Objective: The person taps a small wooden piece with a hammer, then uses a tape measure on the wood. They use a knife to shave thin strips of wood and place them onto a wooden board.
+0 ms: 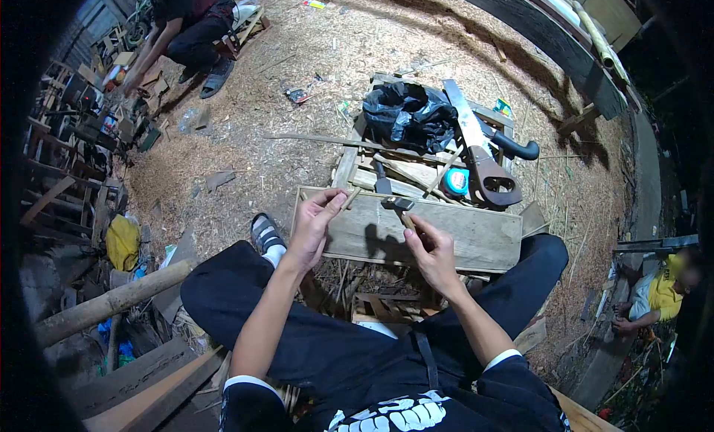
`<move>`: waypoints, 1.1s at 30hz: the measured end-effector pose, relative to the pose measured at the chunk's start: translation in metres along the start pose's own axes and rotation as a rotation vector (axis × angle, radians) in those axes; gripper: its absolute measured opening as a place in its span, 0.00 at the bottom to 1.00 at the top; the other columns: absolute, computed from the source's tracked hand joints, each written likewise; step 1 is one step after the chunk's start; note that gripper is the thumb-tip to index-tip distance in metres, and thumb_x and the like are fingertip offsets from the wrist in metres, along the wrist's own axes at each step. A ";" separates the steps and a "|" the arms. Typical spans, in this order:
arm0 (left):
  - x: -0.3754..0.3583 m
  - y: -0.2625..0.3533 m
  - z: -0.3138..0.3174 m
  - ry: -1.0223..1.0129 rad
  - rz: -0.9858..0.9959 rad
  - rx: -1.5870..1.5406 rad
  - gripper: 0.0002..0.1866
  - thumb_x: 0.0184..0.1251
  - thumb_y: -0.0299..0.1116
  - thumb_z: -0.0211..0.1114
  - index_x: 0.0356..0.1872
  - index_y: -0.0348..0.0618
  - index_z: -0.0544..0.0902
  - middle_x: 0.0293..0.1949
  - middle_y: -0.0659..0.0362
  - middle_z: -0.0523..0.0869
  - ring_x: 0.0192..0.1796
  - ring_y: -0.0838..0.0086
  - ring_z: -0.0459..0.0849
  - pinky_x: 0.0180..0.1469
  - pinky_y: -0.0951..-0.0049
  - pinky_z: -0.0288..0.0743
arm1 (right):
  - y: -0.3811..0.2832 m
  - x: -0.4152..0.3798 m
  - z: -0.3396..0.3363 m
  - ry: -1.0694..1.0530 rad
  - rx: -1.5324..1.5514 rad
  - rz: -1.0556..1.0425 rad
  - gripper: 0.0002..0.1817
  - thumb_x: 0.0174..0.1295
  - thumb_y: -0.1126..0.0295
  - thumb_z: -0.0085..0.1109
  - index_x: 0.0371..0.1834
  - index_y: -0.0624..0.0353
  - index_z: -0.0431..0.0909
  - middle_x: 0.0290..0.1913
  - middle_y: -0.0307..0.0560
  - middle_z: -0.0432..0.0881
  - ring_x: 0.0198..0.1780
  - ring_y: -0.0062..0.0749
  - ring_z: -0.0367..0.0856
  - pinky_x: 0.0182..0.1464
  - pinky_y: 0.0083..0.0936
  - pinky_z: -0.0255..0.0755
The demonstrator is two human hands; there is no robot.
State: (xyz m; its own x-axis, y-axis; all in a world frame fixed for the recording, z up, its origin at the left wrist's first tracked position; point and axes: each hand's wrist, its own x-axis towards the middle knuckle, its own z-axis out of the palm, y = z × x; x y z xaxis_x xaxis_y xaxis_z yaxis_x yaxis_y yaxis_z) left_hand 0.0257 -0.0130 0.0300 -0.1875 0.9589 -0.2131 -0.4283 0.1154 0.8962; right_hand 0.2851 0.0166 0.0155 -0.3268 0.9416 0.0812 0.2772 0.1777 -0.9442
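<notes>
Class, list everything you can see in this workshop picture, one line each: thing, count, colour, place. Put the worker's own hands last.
Plank: one, pale wood, across the worker's knees.
Hammer: one, dark head, on the plank, in the right hand.
Stick: one, thin, pale, at the left fingertips.
Crate: one, wooden slats, behind the plank.
Bag: one, black, on the crate.
Saw: one, grey blade, brown handle, on the crate.
Tape measure: one, blue, beside the saw handle.
Log: one, pale, lower left.
Sawdust: pale, covering the ground.
Other people: two, one crouching top left, one in yellow at right.
Left hand: pinching the stick.
Right hand: gripping the hammer.
</notes>
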 end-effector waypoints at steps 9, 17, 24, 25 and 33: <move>0.015 -0.011 0.012 0.025 0.187 0.408 0.12 0.76 0.37 0.73 0.51 0.42 0.90 0.46 0.59 0.91 0.52 0.77 0.84 0.60 0.74 0.73 | -0.003 -0.002 -0.004 0.024 0.017 0.072 0.19 0.74 0.67 0.68 0.62 0.69 0.85 0.46 0.55 0.92 0.42 0.29 0.87 0.48 0.27 0.79; 0.010 -0.043 0.027 -0.078 0.729 1.298 0.07 0.62 0.35 0.77 0.39 0.50 0.92 0.56 0.68 0.91 0.68 0.67 0.76 0.72 0.52 0.50 | -0.002 -0.002 -0.006 0.061 -0.053 0.046 0.20 0.75 0.66 0.67 0.63 0.69 0.85 0.45 0.51 0.90 0.44 0.28 0.83 0.47 0.27 0.77; 0.009 -0.046 0.018 -0.103 0.649 1.242 0.08 0.65 0.37 0.76 0.43 0.52 0.93 0.56 0.70 0.92 0.68 0.68 0.75 0.72 0.49 0.50 | -0.008 -0.004 -0.007 0.035 -0.075 0.120 0.20 0.74 0.66 0.68 0.62 0.68 0.85 0.53 0.63 0.91 0.55 0.44 0.92 0.58 0.35 0.81; 0.009 -0.043 0.015 -0.101 0.650 1.243 0.08 0.65 0.37 0.76 0.43 0.52 0.93 0.56 0.70 0.92 0.68 0.68 0.75 0.72 0.49 0.50 | -0.005 -0.004 -0.006 0.034 -0.074 0.118 0.20 0.74 0.66 0.68 0.62 0.68 0.85 0.53 0.63 0.91 0.55 0.44 0.92 0.58 0.35 0.81; 0.017 -0.021 -0.024 0.094 0.570 1.188 0.05 0.63 0.36 0.78 0.38 0.52 0.94 0.54 0.70 0.94 0.67 0.68 0.77 0.73 0.51 0.48 | -0.005 -0.001 -0.005 0.054 -0.056 0.124 0.20 0.73 0.66 0.69 0.61 0.70 0.85 0.54 0.64 0.91 0.56 0.46 0.92 0.61 0.35 0.80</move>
State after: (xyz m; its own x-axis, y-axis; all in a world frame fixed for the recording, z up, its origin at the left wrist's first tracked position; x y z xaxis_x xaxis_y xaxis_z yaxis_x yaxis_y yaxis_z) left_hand 0.0104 -0.0057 -0.0013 -0.1628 0.9327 0.3219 0.7525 -0.0936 0.6518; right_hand 0.2881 0.0165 0.0219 -0.2384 0.9710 -0.0163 0.3632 0.0736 -0.9288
